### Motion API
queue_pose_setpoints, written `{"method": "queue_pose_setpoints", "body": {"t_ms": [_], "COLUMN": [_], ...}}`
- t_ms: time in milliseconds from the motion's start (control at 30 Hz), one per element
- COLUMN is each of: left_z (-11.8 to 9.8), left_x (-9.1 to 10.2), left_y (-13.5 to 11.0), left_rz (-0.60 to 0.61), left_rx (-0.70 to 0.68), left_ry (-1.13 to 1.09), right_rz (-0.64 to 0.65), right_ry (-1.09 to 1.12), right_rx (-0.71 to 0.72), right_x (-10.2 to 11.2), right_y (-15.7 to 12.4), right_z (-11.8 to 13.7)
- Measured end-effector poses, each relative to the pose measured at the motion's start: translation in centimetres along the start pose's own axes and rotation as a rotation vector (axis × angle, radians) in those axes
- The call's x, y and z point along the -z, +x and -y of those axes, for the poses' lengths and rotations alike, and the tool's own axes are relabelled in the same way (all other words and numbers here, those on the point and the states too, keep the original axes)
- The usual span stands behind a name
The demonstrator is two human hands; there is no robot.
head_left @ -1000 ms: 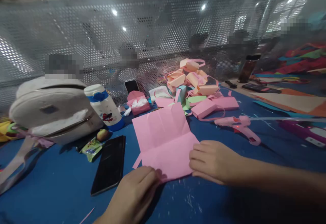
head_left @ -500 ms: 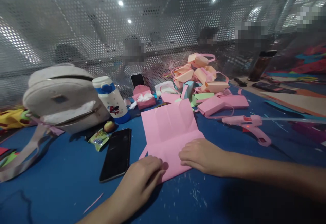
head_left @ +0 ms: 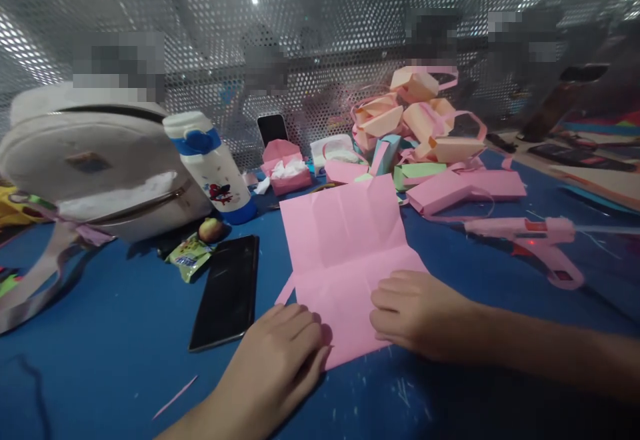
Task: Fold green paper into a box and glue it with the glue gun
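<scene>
A creased sheet of pink paper (head_left: 345, 273) lies partly unfolded in front of me, its far half raised at a crease. My left hand (head_left: 287, 347) is closed at its lower left edge, thumb by the near edge and fingers curled over the paper. On the lower right edge, my right hand (head_left: 417, 310) has its fingers bent together on the sheet; its thumb is mostly hidden. A narrow pink strip (head_left: 285, 290) sticks out at the sheet's left side, above my left hand.
A black phone (head_left: 225, 293) lies left of the paper, near a snack packet (head_left: 189, 258), a bottle (head_left: 213, 167) and a white backpack (head_left: 105, 153). Rightward is a pink glue gun (head_left: 543, 247) with a red light. Folded paper bags (head_left: 420, 120) are piled behind, before a perforated metal screen (head_left: 330, 40).
The view has shifted and tilted slightly, so the things at the sides sit farther out and higher. Both hands keep their places at the pink paper's edges, which stays about the same shape.
</scene>
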State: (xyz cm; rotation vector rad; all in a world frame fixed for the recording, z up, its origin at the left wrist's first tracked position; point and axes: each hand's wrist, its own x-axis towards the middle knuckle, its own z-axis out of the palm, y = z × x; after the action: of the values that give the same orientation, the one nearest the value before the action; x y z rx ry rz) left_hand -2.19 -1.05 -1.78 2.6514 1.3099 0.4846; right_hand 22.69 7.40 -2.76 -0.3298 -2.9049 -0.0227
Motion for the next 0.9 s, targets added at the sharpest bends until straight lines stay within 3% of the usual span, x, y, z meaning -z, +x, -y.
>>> {"method": "queue_pose_setpoints", "body": {"t_ms": [267,500,900], "left_z": [0.22,0.35,0.36], "left_x": [-0.82,-0.73,-0.81], "left_y": [0.3,0.43,0.26], "left_rz": [-0.088,-0.088,-0.112], "left_rx": [-0.078,-0.102,-0.107], "left_ry": [0.153,0.132,0.157], "right_rz": [0.009,-0.052,-0.004], "right_ry": [0.029,0.063,0.09], "right_rx": [-0.038,-0.047,-0.061], "right_x": [0.04,-0.28,-0.68], "right_y": [-0.03,-0.16,-0.33], "right_z": [0.36,0.25,0.07]}}
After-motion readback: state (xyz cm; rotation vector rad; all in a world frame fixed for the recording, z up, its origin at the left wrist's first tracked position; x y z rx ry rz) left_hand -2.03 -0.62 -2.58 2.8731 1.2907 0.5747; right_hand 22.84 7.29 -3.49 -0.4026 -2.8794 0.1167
